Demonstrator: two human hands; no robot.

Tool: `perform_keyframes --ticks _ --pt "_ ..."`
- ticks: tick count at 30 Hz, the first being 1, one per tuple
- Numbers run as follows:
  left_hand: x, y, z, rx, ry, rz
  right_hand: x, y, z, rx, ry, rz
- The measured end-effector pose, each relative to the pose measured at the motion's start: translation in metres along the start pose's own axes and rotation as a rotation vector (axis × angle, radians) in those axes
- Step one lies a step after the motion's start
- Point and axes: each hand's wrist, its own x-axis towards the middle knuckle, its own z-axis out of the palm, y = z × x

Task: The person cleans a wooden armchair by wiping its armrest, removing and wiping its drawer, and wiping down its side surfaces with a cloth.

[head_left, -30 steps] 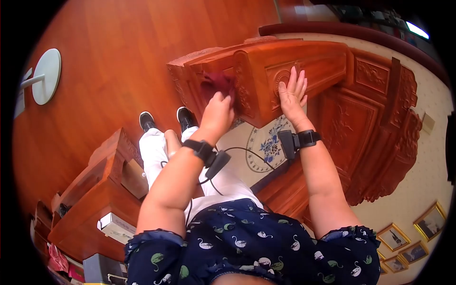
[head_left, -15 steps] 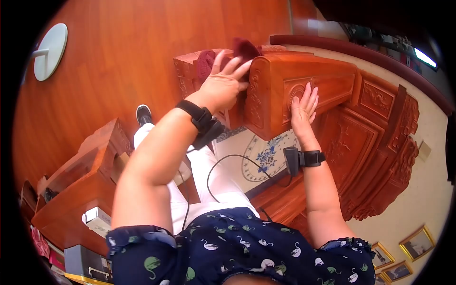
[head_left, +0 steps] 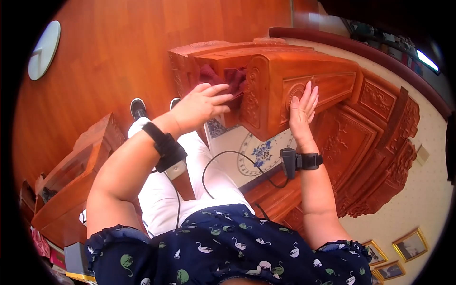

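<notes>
A dark red cloth (head_left: pixel 230 78) lies bunched in the gap beside the carved end of a wooden armrest (head_left: pixel 259 90). My left hand (head_left: pixel 202 107) is at the near edge of this cloth, with its fingers stretched out and apart; whether the fingertips touch the cloth I cannot tell. Against the carved side panel of the armrest rests my right hand (head_left: pixel 301 111), flat with the fingers extended. It holds nothing. Both wrists carry black strapped devices joined to a cable.
The carved wooden bench (head_left: pixel 351 142) stretches off to the right, with a patterned white seat or mat (head_left: pixel 261 156) below the armrest. Another wooden piece of furniture (head_left: pixel 78 190) stands at left. A round white base (head_left: pixel 45 50) stands on the wood floor.
My left hand has drawn back toward me and left, away from the armrest's top. The red cloth now sits lower in the gap. My right hand has stayed on the panel.
</notes>
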Motion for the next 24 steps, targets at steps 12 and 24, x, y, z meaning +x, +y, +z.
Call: perform_keyframes --ticks 12,24 --pt "0.03 -0.002 0.003 -0.029 0.223 -0.209 0.001 0.002 0.003 -0.028 0.034 -0.011" --pt "0.013 0.023 0.053 -0.127 0.255 -0.174 0.002 0.003 0.001 -0.017 0.01 -0.011"
